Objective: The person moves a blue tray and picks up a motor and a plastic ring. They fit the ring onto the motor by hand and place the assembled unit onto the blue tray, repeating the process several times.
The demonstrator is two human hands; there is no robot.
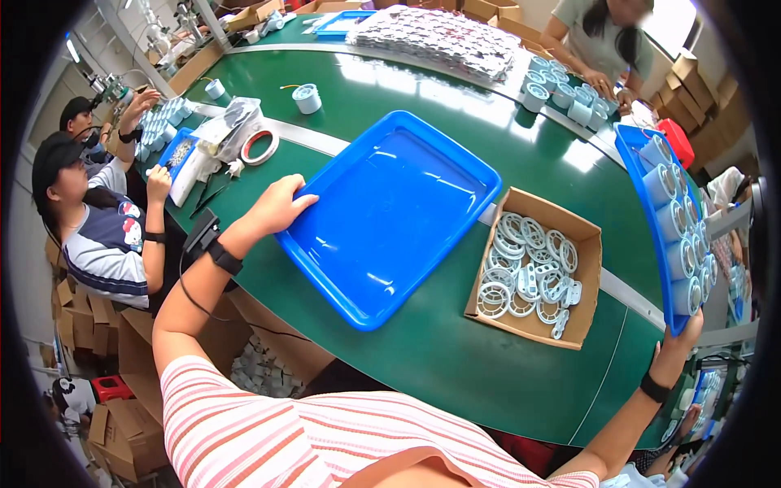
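Note:
My left hand (281, 205) grips the left rim of a shallow blue plastic tray (382, 224), thumb over the edge. Nothing lies in that tray, and it slants across the green table. At the far right, my right hand (683, 332) is closed on the near end of a second blue tray (665, 281). This one holds several pale blue cylindrical housings (682, 260) in rows. Part of my right hand's fingers are hidden by the tray. Between the two trays stands an open cardboard box (533, 332) with pale ring-shaped plastic parts (521, 264).
Tape roll (260, 148), tweezers (210, 193) and a plastic bag (236, 122) lie left on the green table (496, 382). Single housings (307, 99) stand beyond. Co-workers sit left and work at far right, near more housings (569, 93). White parts (435, 41) are piled at the back.

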